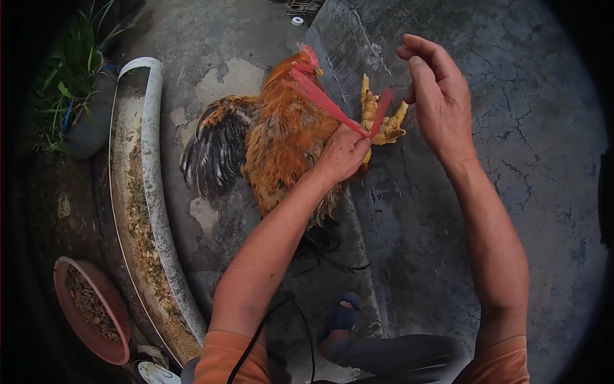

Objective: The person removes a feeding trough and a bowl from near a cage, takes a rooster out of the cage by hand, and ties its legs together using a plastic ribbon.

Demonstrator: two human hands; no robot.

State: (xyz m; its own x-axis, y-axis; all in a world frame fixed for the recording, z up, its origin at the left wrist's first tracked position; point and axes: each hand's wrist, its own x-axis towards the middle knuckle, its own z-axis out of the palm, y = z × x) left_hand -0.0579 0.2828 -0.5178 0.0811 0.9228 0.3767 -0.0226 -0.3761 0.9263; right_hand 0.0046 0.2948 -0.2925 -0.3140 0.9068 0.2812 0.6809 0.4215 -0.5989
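Observation:
A brown and orange rooster (284, 137) lies on the concrete floor, its dark wing spread to the left and its red-combed head at the top. Around its legs, my left hand (345, 150) is closed, with a red strip (320, 99) pinched there too. One part of the strip runs up toward the rooster's neck and a short end sticks up beside the feet. The yellow feet (387, 125) point up and right beyond my left hand. To their right my right hand (440, 96) is raised with fingers curved and apart, holding nothing.
A long curved trough (153, 147) with feed-like bits stands on the left. A pink basin (96, 307) is at lower left, green plants (70, 77) at upper left. A white ring (297, 21) lies at the top. A sandaled foot (342, 317) is below.

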